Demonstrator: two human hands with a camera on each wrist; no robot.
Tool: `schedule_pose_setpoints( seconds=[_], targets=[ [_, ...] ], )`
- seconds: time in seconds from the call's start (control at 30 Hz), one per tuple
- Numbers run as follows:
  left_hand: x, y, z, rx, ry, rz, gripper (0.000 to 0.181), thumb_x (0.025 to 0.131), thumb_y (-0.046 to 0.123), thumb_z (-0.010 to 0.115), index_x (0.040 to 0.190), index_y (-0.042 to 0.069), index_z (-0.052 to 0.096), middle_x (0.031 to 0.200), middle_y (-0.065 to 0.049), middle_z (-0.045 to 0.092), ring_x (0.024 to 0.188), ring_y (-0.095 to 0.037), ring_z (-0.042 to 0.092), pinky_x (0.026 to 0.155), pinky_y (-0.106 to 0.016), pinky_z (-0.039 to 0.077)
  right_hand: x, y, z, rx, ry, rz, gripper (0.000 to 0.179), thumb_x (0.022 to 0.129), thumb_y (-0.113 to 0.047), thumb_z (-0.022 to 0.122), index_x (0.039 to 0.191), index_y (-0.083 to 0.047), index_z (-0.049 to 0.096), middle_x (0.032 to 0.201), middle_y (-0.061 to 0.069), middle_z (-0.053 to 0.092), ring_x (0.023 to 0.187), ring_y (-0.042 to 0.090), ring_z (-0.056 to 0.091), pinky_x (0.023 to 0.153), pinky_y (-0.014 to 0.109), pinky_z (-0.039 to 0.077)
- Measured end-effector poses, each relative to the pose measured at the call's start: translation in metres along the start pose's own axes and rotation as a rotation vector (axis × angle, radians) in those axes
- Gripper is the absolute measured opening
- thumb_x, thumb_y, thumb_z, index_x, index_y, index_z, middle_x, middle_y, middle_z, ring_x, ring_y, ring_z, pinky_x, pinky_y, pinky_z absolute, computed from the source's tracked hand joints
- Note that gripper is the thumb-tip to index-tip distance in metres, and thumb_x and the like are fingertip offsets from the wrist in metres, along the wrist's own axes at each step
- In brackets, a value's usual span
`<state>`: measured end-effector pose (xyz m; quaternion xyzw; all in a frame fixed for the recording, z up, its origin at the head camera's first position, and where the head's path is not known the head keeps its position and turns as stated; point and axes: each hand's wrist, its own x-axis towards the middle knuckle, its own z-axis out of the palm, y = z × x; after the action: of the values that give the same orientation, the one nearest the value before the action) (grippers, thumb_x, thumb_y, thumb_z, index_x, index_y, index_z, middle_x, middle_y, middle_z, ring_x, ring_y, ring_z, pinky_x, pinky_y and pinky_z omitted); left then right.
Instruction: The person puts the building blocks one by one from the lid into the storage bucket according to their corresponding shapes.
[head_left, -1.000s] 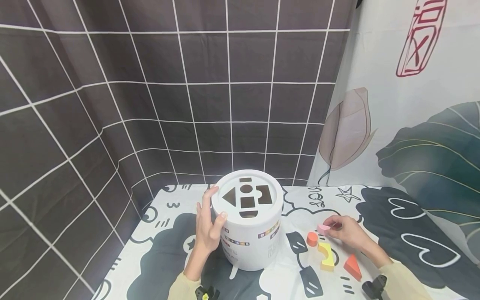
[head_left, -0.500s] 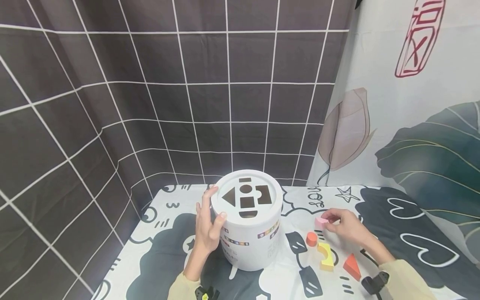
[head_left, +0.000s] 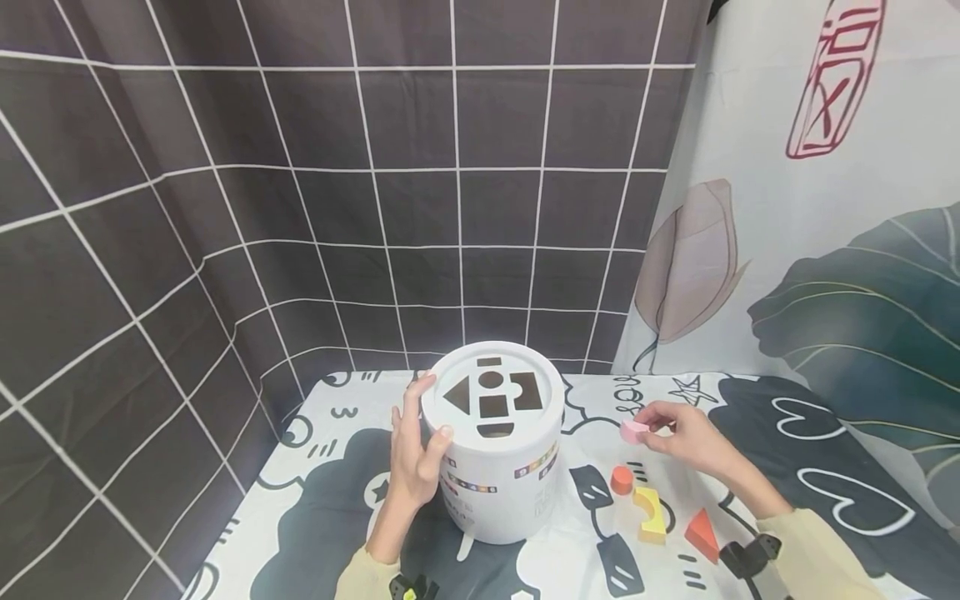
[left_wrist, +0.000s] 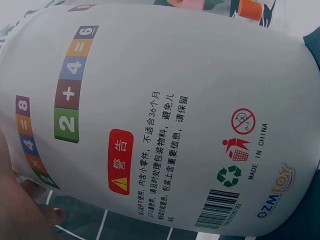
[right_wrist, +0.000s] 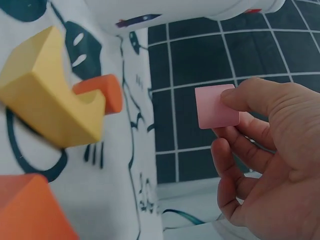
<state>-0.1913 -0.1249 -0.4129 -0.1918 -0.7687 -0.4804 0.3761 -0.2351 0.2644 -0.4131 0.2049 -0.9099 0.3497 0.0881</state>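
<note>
In the head view a white round bucket [head_left: 501, 496] stands upright, its lid [head_left: 454, 423] cut with holes of several shapes. My left hand [head_left: 415, 457] rests against the bucket's left side, one finger at the lid's rim and the thumb on the near wall. To the right, my right hand [head_left: 692, 437] pinches a small pink block [right_wrist: 215, 107] between thumb and fingers; it appears lifted in the right wrist view. Nearest to it lies an orange cylinder block [head_left: 622, 480]. A yellow arch block [head_left: 651, 525] and an orange-red triangular block [head_left: 702, 535] lie closer to me.
A patterned black-and-white cloth [head_left: 330, 500] covers the table. Behind it hangs a dark curtain [head_left: 495, 208] with white grid lines, and a pale printed curtain [head_left: 750, 125] on the right. Black wrist cameras [head_left: 750, 554] sit on both wrists.
My right hand has moved away from me and slightly left with the pink block, drawing clear of the other blocks. My left hand and the bucket have stayed put.
</note>
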Motion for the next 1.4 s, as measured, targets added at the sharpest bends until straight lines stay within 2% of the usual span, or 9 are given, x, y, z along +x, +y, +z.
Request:
schedule_pose_setpoints(
  seconds=[0.27,0.6,0.8,1.1,1.4],
  targets=[
    [0.000,0.000,-0.001,-0.006,-0.002,-0.006,0.067,0.078,0.027,0.047,0.140,0.001,0.046,0.144,-0.020,0.051,0.139,-0.044,0.037,0.107,-0.076,0.002,0.007,-0.018,-0.008,0.003,-0.002,-0.033,0.015,0.082,-0.006,0.076,0.096,-0.010,0.071,0.085,-0.008,0.066,0.081,0.012,0.060,0.068,0.031,0.047],
    [0.001,0.000,0.000,-0.010,0.000,-0.003,0.068,0.078,0.028,0.048,0.140,0.001,0.046,0.144,-0.020,0.051,0.138,-0.047,0.037,0.106,-0.077,0.002,0.015,-0.048,-0.019,-0.003,-0.019,-0.046,0.015,0.082,-0.007,0.077,0.095,-0.010,0.071,0.085,-0.007,0.066,0.083,0.016,0.059,0.075,0.042,0.045],
    [0.001,0.000,0.000,-0.001,-0.001,-0.007,0.068,0.077,0.028,0.048,0.140,0.001,0.046,0.144,-0.020,0.051,0.138,-0.046,0.038,0.107,-0.077,0.003,0.019,-0.063,-0.025,-0.006,0.002,-0.044,0.016,0.083,-0.006,0.075,0.098,-0.008,0.070,0.087,-0.004,0.067,0.086,0.020,0.060,0.079,0.041,0.046],
    [0.002,0.001,0.000,0.003,-0.003,-0.012,0.068,0.077,0.029,0.048,0.140,0.002,0.046,0.144,-0.020,0.051,0.139,-0.045,0.037,0.107,-0.077,0.003,0.025,-0.081,-0.031,-0.012,0.006,-0.099,0.018,0.083,-0.007,0.077,0.099,-0.010,0.070,0.089,-0.005,0.067,0.087,0.018,0.059,0.079,0.038,0.047],
    [0.000,0.000,0.000,-0.003,0.001,-0.007,0.068,0.078,0.030,0.049,0.139,0.002,0.046,0.144,-0.020,0.051,0.137,-0.049,0.037,0.106,-0.078,0.002,0.031,-0.103,-0.032,0.024,0.006,-0.209,0.018,0.083,-0.005,0.077,0.099,-0.012,0.070,0.090,-0.008,0.066,0.086,0.017,0.061,0.077,0.032,0.050]
  ],
)
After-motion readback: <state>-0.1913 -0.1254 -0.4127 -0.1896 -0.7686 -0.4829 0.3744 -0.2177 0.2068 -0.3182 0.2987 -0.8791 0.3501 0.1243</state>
